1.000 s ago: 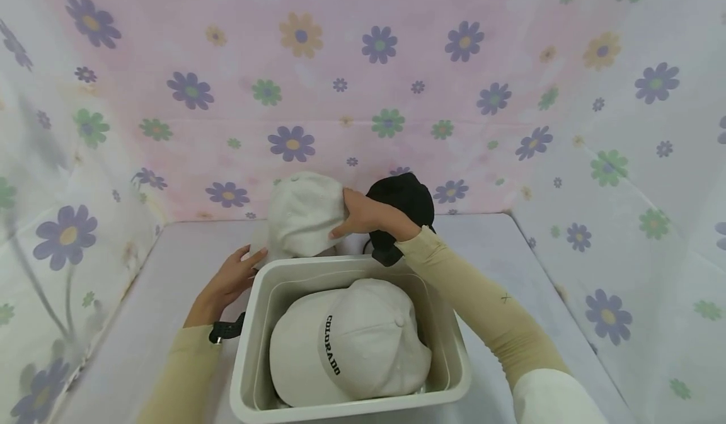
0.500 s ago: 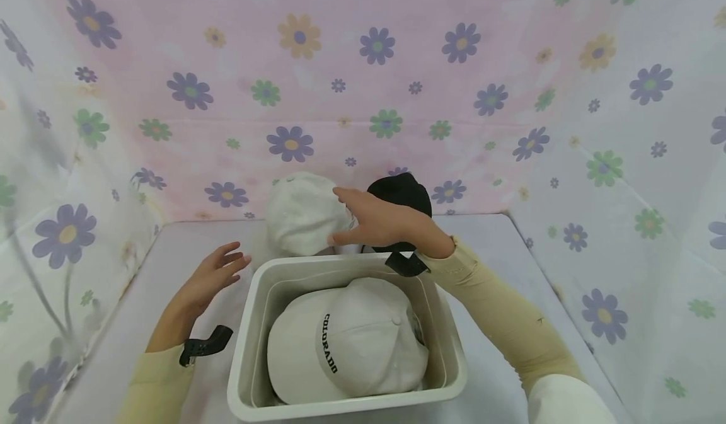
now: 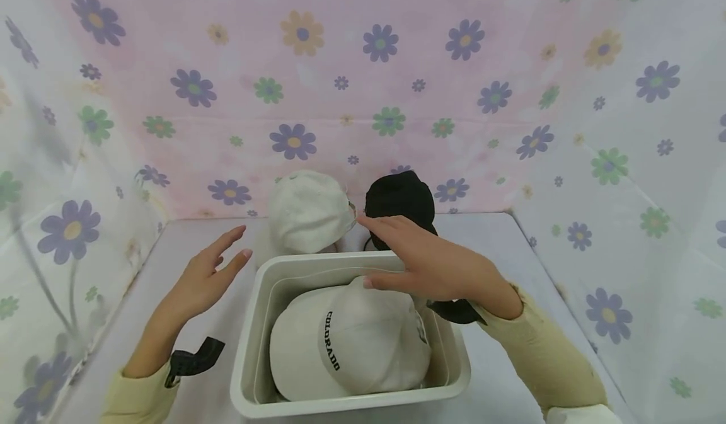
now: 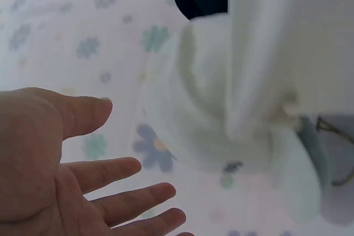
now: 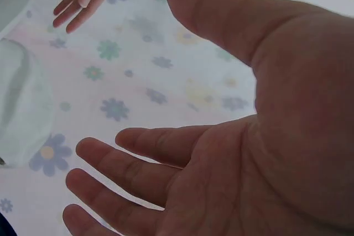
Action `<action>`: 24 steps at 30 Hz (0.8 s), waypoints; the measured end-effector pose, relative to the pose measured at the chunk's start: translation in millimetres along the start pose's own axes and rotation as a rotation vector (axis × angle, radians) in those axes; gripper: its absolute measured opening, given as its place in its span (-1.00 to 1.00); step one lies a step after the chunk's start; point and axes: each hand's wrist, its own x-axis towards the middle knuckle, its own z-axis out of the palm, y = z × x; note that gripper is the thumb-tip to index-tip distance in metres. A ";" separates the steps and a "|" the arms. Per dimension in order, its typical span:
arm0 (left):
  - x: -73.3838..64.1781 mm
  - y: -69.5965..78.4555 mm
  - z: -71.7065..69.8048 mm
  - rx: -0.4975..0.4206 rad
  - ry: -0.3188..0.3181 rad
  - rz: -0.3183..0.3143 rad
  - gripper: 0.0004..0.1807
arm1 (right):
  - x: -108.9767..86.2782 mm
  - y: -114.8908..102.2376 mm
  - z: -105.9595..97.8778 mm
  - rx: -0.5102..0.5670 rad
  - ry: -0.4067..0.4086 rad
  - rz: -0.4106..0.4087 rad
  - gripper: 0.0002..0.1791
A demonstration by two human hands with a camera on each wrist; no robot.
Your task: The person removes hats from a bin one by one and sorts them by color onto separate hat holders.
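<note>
Behind the plastic bin (image 3: pixel 247 342) stands a white cap (image 3: pixel 306 213), and to its right is a black cap (image 3: pixel 399 200). Inside the bin lies a cream cap (image 3: pixel 368 342) with "COLORADO" lettering, its brim toward the left. My left hand (image 3: pixel 198 282) hovers left of the bin, fingers extended and holding nothing. My right hand (image 3: pixel 439 263) is over the bin's back right part, also with straight fingers and nothing in its grasp. It covers part of the bin's back rim and the lower black cap. In the right wrist view the palm of the right hand (image 5: pixel 204 153) shows bare.
A white-covered table (image 3: pixel 187 247) carries the bin and caps. Flower-patterned cloth (image 3: pixel 351 96) hangs at the back and along both sides. Black straps (image 3: pixel 195 358) with camera mounts sit on both wrists.
My right hand has let go of the white cap and drawn back right and toward me over the bin. My left hand has moved left, away from the white cap.
</note>
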 end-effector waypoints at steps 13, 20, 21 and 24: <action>11.0 77.1 19.6 -0.071 0.019 0.239 -0.47 | -70.0 37.0 39.1 0.134 0.177 0.026 -0.13; 15.4 93.8 41.3 -0.068 -0.057 0.323 -0.47 | -95.1 68.7 83.2 0.221 0.147 0.101 -0.10; 17.0 96.6 44.2 -0.067 -0.074 0.334 -0.48 | -98.9 73.2 90.3 0.232 0.148 0.119 -0.10; 20.3 102.7 51.8 -0.072 -0.124 0.367 -0.51 | -106.1 83.7 109.7 0.259 0.171 0.115 -0.09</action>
